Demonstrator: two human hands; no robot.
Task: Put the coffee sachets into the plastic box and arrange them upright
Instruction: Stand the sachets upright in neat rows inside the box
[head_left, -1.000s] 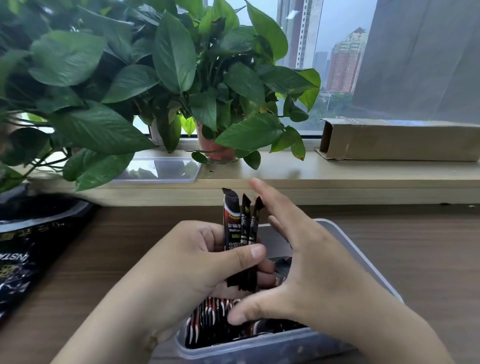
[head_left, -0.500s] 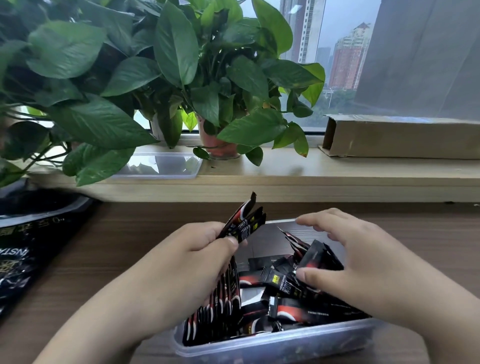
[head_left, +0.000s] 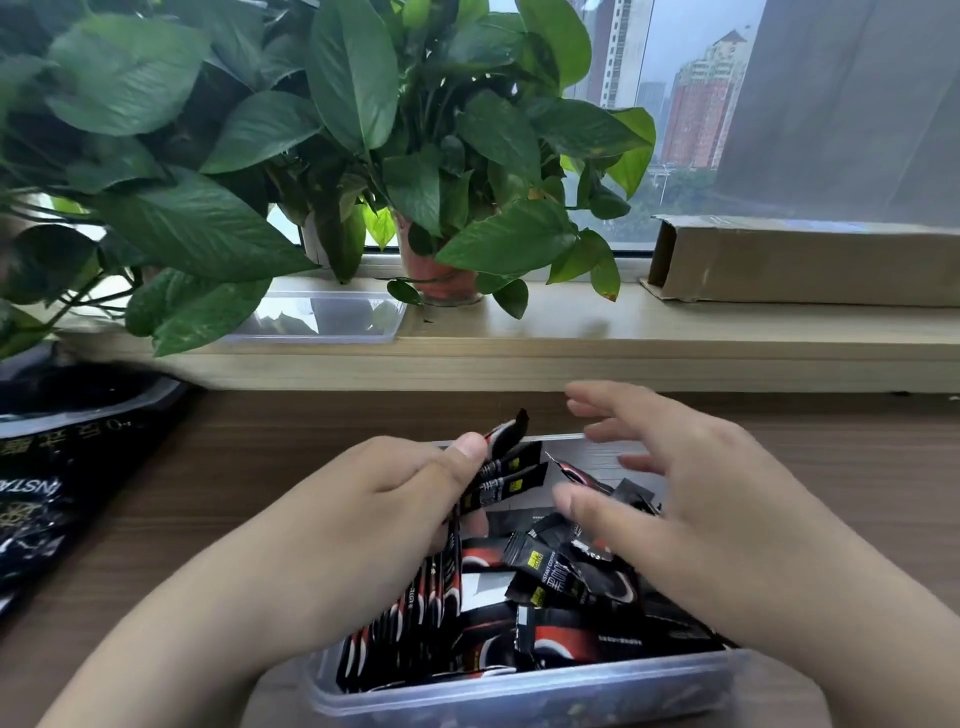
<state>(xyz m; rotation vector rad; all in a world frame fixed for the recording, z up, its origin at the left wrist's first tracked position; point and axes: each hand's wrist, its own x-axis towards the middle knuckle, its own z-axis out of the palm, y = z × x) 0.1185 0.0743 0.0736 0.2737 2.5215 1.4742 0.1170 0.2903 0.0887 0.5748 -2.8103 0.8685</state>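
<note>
We see the left hand (head_left: 363, 519) pinching a few coffee sachets (head_left: 511, 473), tilted, over the plastic box (head_left: 519, 691). The right hand (head_left: 691, 499) is spread and blurred above the loose sachets (head_left: 561, 577) inside.

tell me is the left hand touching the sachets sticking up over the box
Touching. The head view shows the left hand pinching the raised sachets, thumb pressed on them, over the plastic box.

box (head_left: 519, 696): clear, smooth plastic. sachets (head_left: 561, 571): glossy black film. desk (head_left: 234, 493): matt wood grain. carton (head_left: 805, 265): rough cardboard.
</note>
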